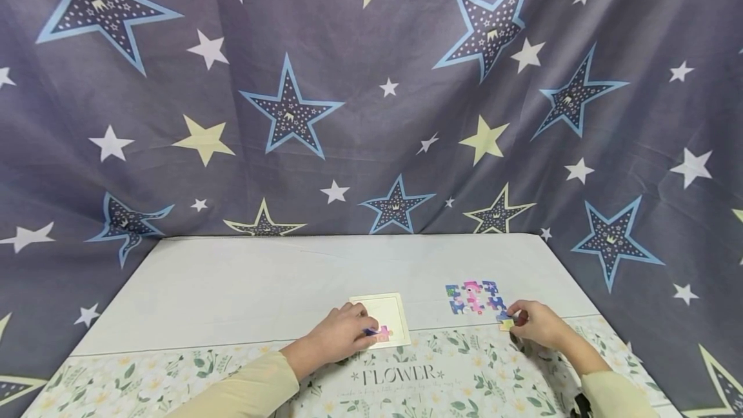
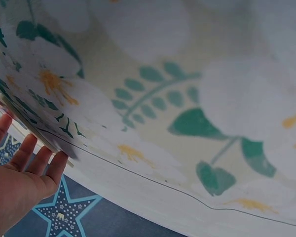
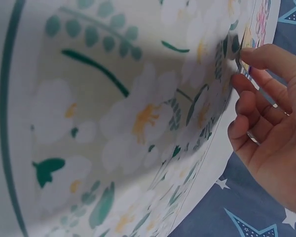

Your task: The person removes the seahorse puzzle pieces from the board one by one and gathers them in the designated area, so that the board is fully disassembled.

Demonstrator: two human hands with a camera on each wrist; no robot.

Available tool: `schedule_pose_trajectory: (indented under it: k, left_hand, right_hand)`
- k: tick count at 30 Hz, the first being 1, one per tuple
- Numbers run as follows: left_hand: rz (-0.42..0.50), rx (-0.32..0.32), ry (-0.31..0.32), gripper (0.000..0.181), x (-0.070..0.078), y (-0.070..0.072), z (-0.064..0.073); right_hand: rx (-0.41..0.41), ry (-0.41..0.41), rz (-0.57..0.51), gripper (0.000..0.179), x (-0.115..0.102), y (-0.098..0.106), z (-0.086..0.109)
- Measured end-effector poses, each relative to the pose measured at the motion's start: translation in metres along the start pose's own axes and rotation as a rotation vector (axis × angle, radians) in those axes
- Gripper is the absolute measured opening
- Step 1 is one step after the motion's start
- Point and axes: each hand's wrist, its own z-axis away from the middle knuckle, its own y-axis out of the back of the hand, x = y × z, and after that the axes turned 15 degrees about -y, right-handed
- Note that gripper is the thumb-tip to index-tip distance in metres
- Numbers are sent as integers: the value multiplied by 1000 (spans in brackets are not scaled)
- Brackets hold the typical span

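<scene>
My left hand (image 1: 339, 333) is over a cream puzzle tray (image 1: 400, 315), thumb and index finger pinching a blue puzzle piece (image 1: 371, 331). Beside those fingertips, pink puzzle pieces (image 1: 383, 334) lie in the tray's lower part. In the left wrist view, the other fingers (image 2: 37, 157) rest along the tray's edge and the blue piece is hidden. Farther right, my right hand (image 1: 536, 323) pinches a dark-looking puzzle piece (image 3: 240, 55) between thumb and index finger. Just left of it lies a blue and yellow piece (image 1: 505, 322).
Several loose pink and blue puzzle pieces (image 1: 473, 295) lie grouped on the white tabletop, left of and behind the right hand. A flowered cloth (image 1: 406, 398) covers the near part of the table. A star-patterned curtain (image 1: 348, 115) hangs at the back and sides.
</scene>
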Motion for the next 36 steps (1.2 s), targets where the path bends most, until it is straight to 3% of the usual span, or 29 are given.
schedule_pose_trajectory:
  k: [36]
  left_hand:
    - [5, -18, 13, 32, -2, -2, 1]
  right_hand:
    - [-42, 30, 23, 25, 2, 1, -5]
